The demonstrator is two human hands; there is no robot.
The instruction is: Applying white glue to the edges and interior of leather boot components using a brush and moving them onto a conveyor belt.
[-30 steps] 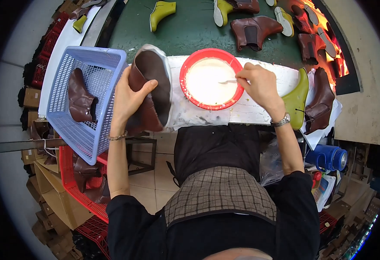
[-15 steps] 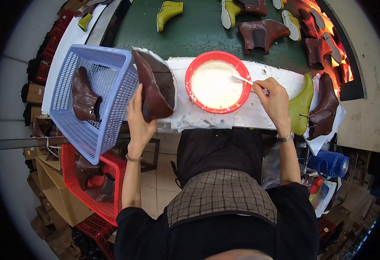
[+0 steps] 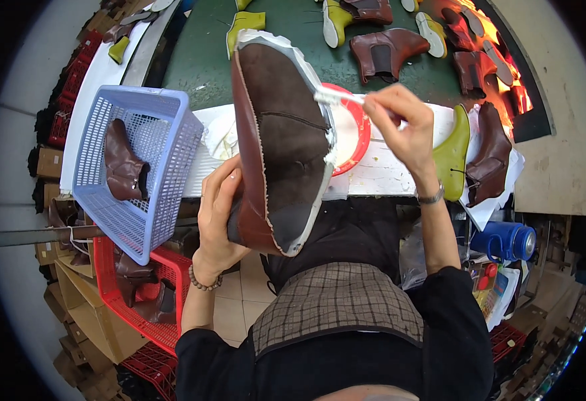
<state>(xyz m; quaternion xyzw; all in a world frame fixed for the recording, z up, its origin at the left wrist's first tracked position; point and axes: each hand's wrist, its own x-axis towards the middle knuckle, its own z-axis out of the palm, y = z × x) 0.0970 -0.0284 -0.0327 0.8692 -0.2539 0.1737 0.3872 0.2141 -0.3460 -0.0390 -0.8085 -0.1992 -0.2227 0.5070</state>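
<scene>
My left hand [image 3: 216, 217] is closed around a brown leather boot [image 3: 249, 167], lifted up over the table's front edge. The boot's dark brown underside faces up, with a wet white coating along its right rim. In my right hand [image 3: 403, 127] is a white toothbrush-like brush [image 3: 342, 97], pinched between the fingers. Its head touches the boot's right rim near the upper end. Behind the boot, partly hidden, stands a red bowl [image 3: 362, 144] of creamy white liquid.
A blue plastic basket [image 3: 185, 144] with one brown boot stands at left, above a red basket [image 3: 106, 271] of boots. At right are a yellow-green boot-shaped last [image 3: 450, 164] and a brown boot [image 3: 490, 157]. Several boots lie on the green surface [image 3: 293, 30] beyond, near an orange glow.
My left hand has raised the boot closer and rightward, partly over the bowl. The brush has come out of the bowl's liquid and up to the boot's rim.
</scene>
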